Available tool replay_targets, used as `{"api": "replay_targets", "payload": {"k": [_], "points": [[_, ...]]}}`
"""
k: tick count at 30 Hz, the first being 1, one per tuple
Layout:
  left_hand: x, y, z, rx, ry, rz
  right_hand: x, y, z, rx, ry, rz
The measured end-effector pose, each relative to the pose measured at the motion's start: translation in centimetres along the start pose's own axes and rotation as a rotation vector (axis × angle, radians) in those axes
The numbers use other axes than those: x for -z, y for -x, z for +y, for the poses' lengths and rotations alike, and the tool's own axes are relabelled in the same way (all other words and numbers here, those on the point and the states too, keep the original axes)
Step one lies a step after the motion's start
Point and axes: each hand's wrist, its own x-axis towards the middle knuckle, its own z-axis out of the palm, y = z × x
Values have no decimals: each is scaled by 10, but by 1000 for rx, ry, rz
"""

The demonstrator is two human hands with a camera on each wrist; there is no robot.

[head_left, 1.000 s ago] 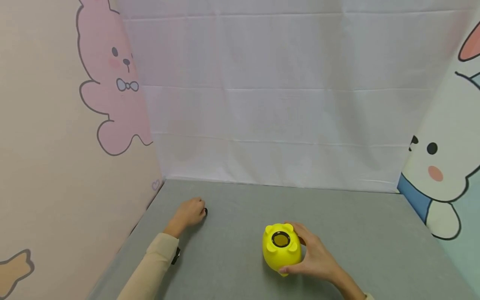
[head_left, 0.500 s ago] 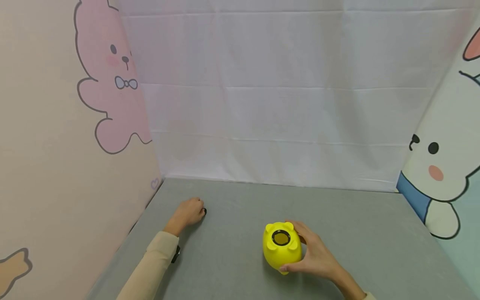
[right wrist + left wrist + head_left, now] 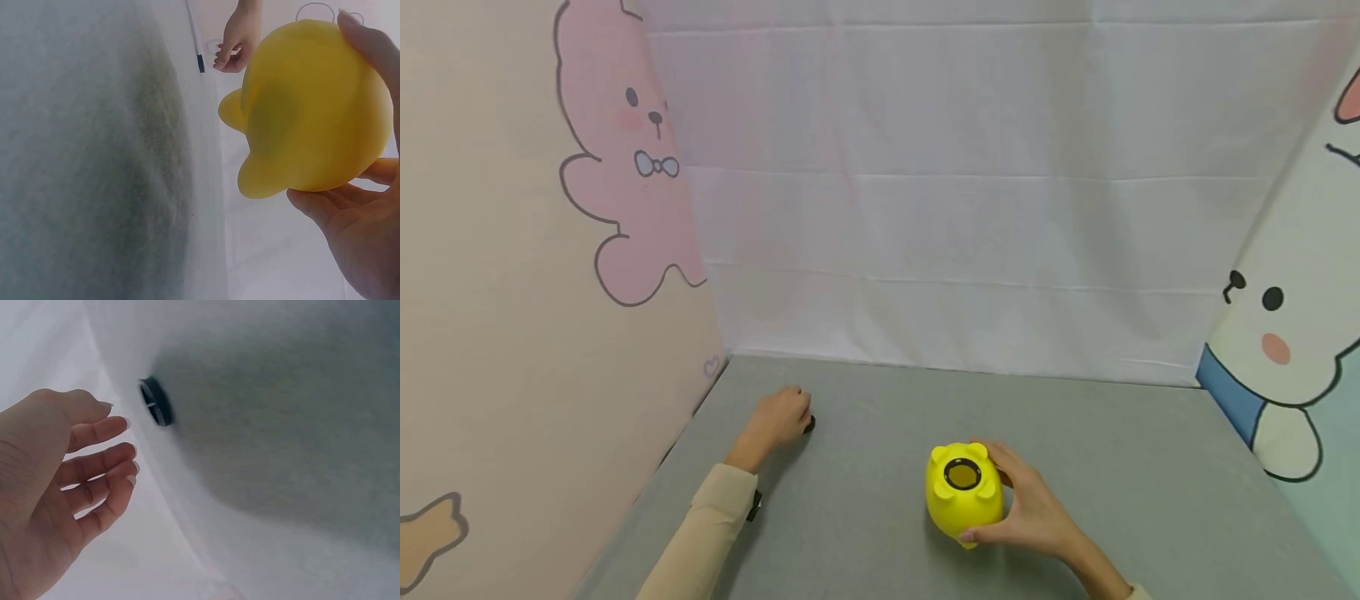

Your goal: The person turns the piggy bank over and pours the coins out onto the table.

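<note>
Lifting your left hand (image 3: 778, 419) off the small black cap (image 3: 808, 424), its fingers now loosely spread and empty, you leave that cap on the counter (image 3: 1112, 467) at ten o'clock from the yellow pig bank (image 3: 964, 496), which your right hand (image 3: 1033, 510) keeps cupping.

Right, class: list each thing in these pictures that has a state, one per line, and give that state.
Yellow piggy bank: upside down on the grey table, round hole open.
Black plug: out, lying on the table.
Right hand: grips the piggy bank.
Left hand: fingers relaxed, beside the plug, not holding it.
</note>
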Motion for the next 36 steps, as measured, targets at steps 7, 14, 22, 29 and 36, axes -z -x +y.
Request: {"api": "replay_targets", "payload": {"k": [7,14,22,29,36], "points": [[17,-3,19,-28,13,27,-1,0,-1,-10,6,9],[33,6,61,-81,231,72,0,-5,-2,26,8,18],[59,25,117,-229,687,63,3,-9,-4,34,2,43],[65,37,150,-224,787,49,5,-11,-6,27,13,58],[56,46,177,-163,944,-70,8,-9,-8,49,11,99]]}}
